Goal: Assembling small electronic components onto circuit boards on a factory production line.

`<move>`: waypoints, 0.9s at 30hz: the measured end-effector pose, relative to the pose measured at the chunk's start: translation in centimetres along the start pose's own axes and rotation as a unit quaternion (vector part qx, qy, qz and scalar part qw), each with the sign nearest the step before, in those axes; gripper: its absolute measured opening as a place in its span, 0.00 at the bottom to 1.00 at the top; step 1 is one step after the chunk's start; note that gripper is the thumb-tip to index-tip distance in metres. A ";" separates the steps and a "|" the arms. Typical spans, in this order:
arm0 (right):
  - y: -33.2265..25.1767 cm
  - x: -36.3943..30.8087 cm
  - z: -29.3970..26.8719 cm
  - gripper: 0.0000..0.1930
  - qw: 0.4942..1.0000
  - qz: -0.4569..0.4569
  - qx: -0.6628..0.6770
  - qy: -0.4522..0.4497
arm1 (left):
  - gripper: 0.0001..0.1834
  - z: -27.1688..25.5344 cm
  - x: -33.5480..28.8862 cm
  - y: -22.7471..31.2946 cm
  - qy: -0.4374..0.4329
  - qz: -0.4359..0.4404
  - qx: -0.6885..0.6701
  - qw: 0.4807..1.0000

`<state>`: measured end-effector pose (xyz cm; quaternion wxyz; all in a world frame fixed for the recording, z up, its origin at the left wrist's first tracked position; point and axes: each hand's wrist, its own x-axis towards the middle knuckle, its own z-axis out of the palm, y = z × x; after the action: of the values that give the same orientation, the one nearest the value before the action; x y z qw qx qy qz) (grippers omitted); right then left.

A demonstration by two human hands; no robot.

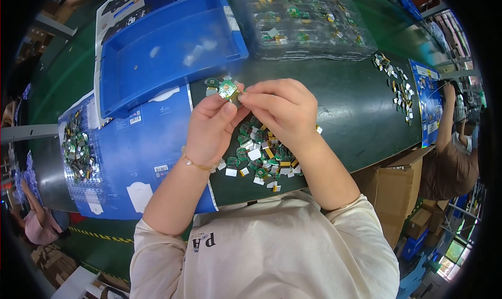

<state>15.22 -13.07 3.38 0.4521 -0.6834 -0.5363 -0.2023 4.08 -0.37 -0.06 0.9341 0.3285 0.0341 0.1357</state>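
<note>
Between the fingers of my left hand [209, 122] is a small green circuit board [228, 89] with a gold-coloured strip at its lower right. My right hand [285, 106] pinches at that strip's edge, its thumb and forefinger together; whether they grip the strip itself or a small part on it, I cannot make out. Beneath my hands lies a loose pile of circuit boards [254, 154] with white and gold-coloured pieces, partly hidden by my right forearm. Just beyond my left fingertips a few more boards [212, 83] rest on the dark green tabletop [361, 97].
A blue plastic bin [115, 97] stands at the far left on blue printed sheets [151, 147]. Clear stacked trays [314, 50] of boards are at the back. More boards lie left [78, 147] and right [400, 92]. A cardboard box [389, 194] stands beside the table. Other people work nearby.
</note>
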 end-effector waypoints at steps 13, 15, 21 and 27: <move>0.2 0.0 0.0 0.11 1.000 -0.014 -0.002 0.019 | 0.13 0.1 -0.1 0.0 0.010 0.009 0.012 1.000; 0.2 -0.1 -0.1 0.11 1.000 -0.017 -0.004 0.014 | 0.13 0.3 -0.1 0.1 0.004 0.017 0.026 1.000; 0.1 0.0 -0.2 0.10 0.999 -0.030 -0.024 0.008 | 0.15 0.3 0.0 0.1 0.008 0.026 0.044 0.999; -0.3 0.2 0.0 0.09 0.999 0.051 0.018 0.005 | 0.15 0.8 -0.1 0.5 0.035 0.053 0.217 0.974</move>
<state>15.03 -12.98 3.68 0.4766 -0.7009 -0.5018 -0.1727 4.02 -0.51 0.84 0.8302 0.5198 0.0775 0.1861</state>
